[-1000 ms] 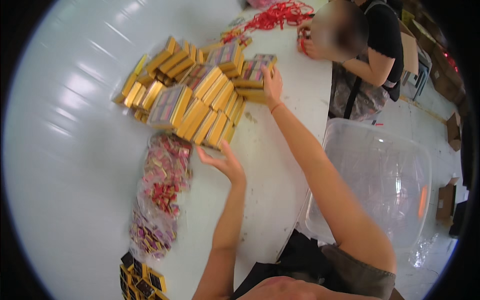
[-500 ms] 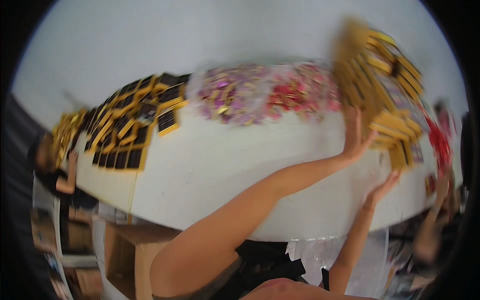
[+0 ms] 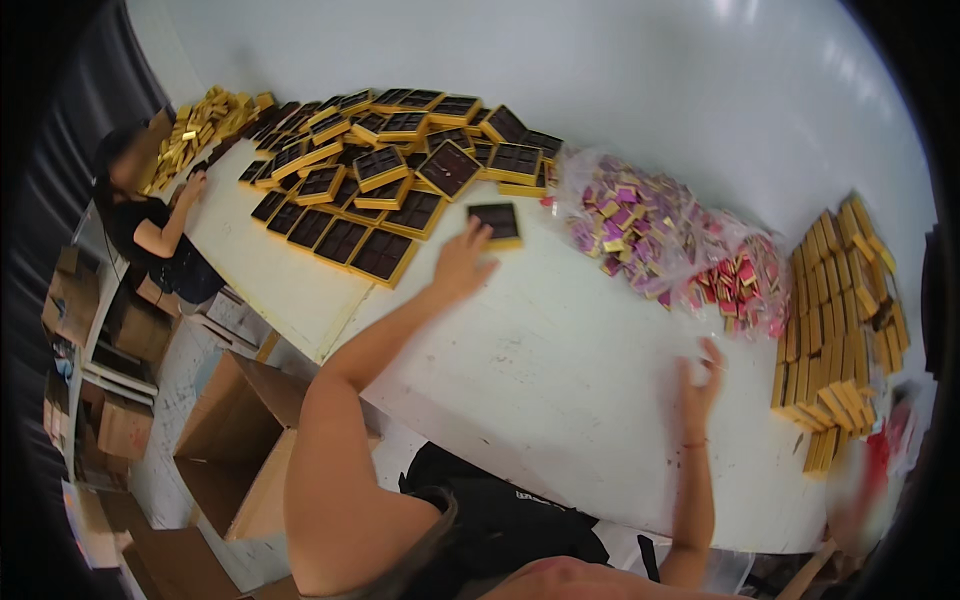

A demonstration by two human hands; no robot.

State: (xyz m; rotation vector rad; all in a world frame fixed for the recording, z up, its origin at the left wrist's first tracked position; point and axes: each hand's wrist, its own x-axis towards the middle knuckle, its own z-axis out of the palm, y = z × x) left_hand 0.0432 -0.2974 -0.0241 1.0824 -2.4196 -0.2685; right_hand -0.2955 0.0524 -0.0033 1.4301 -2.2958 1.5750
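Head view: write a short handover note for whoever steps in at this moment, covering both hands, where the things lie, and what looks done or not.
Left hand: open, fingertips at a single dark tray lying apart from the tray pile.
Right hand: open, raised above the table, holding nothing, blurred.
Candy bag lies between the trays and the gold boxes at the right.
Done: none of the visible trays looks filled.
Left: the single tray is not yet gripped.
A person works at the far left end.

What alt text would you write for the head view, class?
The person's left hand reaches a single gold-edged tray beside a pile of trays on a white table; the right hand hovers open near a bag of sweets.
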